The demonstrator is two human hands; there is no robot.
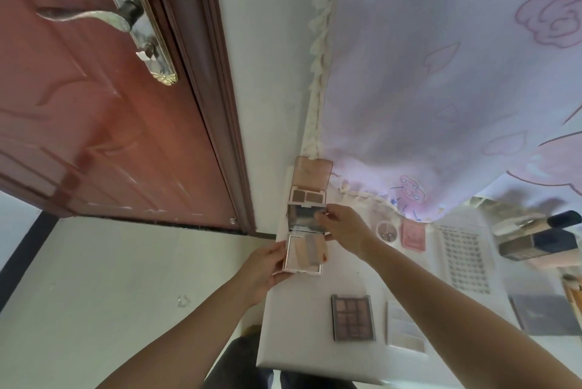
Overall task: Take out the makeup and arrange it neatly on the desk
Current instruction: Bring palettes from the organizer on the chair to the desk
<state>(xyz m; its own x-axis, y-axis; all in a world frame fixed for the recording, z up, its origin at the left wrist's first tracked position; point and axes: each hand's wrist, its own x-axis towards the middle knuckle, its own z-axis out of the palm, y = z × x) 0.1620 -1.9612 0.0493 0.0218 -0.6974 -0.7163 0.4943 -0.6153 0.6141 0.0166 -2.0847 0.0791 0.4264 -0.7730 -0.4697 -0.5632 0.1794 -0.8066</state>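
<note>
An open pink compact palette (pixel 305 252) with a mirrored lid (pixel 305 221) hovers at the left end of the white desk (pixel 302 325). My left hand (pixel 263 264) grips its base from the left, and my right hand (pixel 345 226) pinches the lid's right edge. Just behind it stands another open pink palette (pixel 310 182) with brown shades. Nearer to me lie a multi-shade eyeshadow palette (pixel 352 318) and a pale flat palette (pixel 404 327).
To the right are a round compact (pixel 386 231), a pink square case (pixel 413 235), a sheet of false lashes (pixel 466 259), dark foundation bottles (pixel 535 240) and a grey case (pixel 544 314). A floral curtain (pixel 441 73) hangs behind. A red door (pixel 110 105) stands left.
</note>
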